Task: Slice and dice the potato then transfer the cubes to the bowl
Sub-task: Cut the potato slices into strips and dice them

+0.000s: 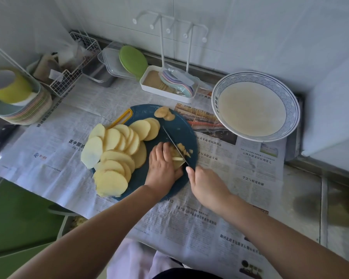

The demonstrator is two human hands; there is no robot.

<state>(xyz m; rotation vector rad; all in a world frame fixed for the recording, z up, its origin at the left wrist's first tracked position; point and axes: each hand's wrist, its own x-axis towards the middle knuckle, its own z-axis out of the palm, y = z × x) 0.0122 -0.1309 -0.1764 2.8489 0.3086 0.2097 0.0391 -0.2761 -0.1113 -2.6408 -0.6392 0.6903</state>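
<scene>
A round dark-blue cutting board [181,127] lies on newspaper. Several pale potato slices [117,152] are fanned over its left half. My left hand [162,168] presses curled fingers down on a small stack of slices [178,162] near the board's right side. My right hand [207,185] grips the handle of a knife [172,140], its blade lying along the stack just right of my left fingers. Small cut potato bits [185,150] sit to the right of the blade, and brownish end pieces [165,113] rest at the board's far edge. A wide blue-rimmed bowl [290,101] stands at the back right.
A white drying rack tray [149,85] with pastel spoons stands behind the board. Stacked plates and a yellow cup [10,87] are at the left, with a wire basket [69,81] beside them. Newspaper [240,178] covers the counter; a wall and raised ledge are at the right.
</scene>
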